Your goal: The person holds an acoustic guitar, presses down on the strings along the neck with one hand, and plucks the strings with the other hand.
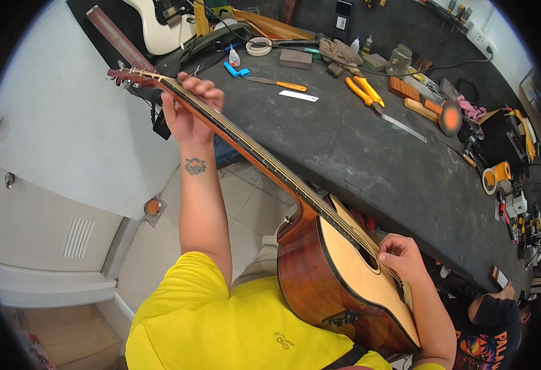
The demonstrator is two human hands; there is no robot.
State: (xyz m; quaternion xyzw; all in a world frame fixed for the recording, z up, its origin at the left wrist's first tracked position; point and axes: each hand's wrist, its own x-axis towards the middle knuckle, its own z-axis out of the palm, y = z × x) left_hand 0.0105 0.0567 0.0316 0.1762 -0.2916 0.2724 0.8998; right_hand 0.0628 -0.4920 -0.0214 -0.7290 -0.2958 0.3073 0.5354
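An acoustic guitar (357,258) lies against my body, with a pale top and reddish-brown sides. Its neck slants up to the far left, ending in a headstock with tuning pegs (130,79). Near the headstock my left hand (191,114) is wrapped round the neck, thumb on one side and curled fingers over the strings. By the sound hole, my right hand (401,254) rests at the strings with its fingers bent together. Whether a pick or anything else is pinched there is hidden.
Beyond the guitar stretches a dark workbench (338,145). On it lie orange-handled pliers (364,91), an orange-handled knife (290,86), a steel blade (403,126), a tape roll (259,47) and a glass jar (400,60). A white electric guitar (153,37) sits far left. Another person (489,320) is at lower right.
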